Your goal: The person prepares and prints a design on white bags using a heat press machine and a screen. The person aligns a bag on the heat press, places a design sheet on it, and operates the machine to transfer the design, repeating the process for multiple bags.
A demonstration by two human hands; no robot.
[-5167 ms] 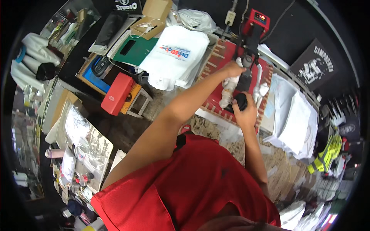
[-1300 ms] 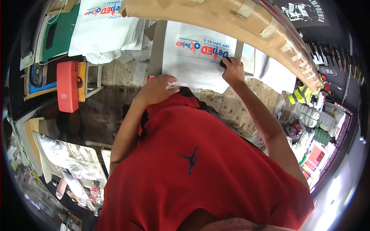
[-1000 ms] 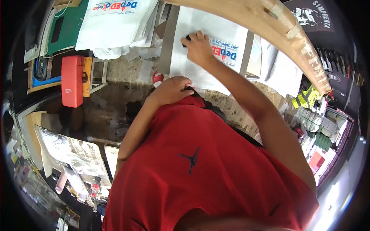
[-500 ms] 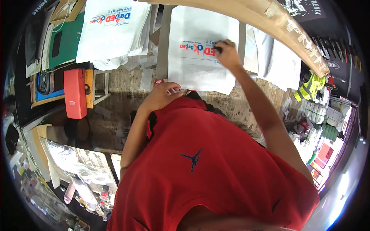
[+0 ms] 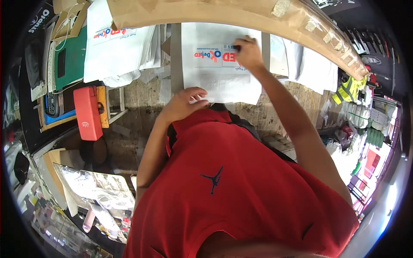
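A white sheet, perhaps a flat bag, bears red and blue print and lies flat on a grey board. On its printed area, right of the middle, my right hand is closed round a small black object, whose kind I cannot make out. My left hand is at the sheet's near left corner. Its fingers are bent over that edge with the thumb apart from them, and nothing shows between them.
A long tape-patched brown beam crosses above the far edge. Similar printed sheets are stacked at left, near a green board and a red box. White sheets and a yellow-green vest are at right.
The view has shifted slightly, and more of the beam shows. My right hand, with the black object, has moved a little over the print. My left hand now reaches over the sheet's near corner.
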